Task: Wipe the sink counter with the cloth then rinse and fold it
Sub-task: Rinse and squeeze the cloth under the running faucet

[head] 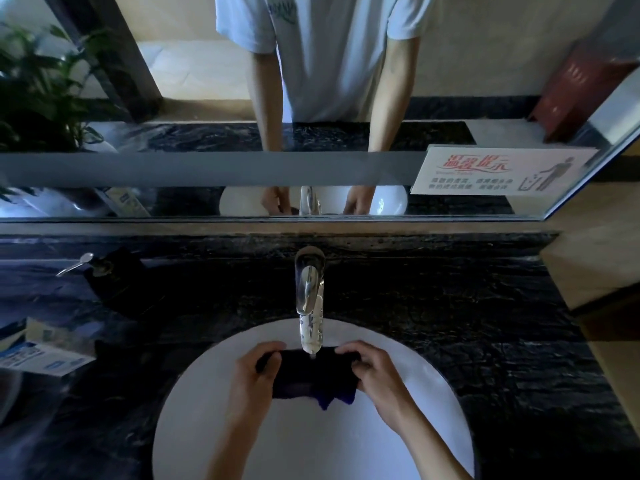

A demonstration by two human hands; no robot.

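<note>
Currently gripping dark cloth (306, 375) at both ends, left hand (254, 374) and right hand (372, 370), beneath running faucet (308, 285), over white sink (429, 410).

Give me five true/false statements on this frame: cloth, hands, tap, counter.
1. Both hands hold the cloth over the basin. True: left hand grips its left end, right hand its right end.
2. The tap is off. False: water is running from the spout onto the cloth.
3. The cloth is white. False: it is dark, with blue edges showing at the bottom.
4. A pump soap dispenser stands on the counter to the left of the tap. True.
5. The cloth lies folded on the counter. False: it is bunched between the hands, under the stream.
</note>
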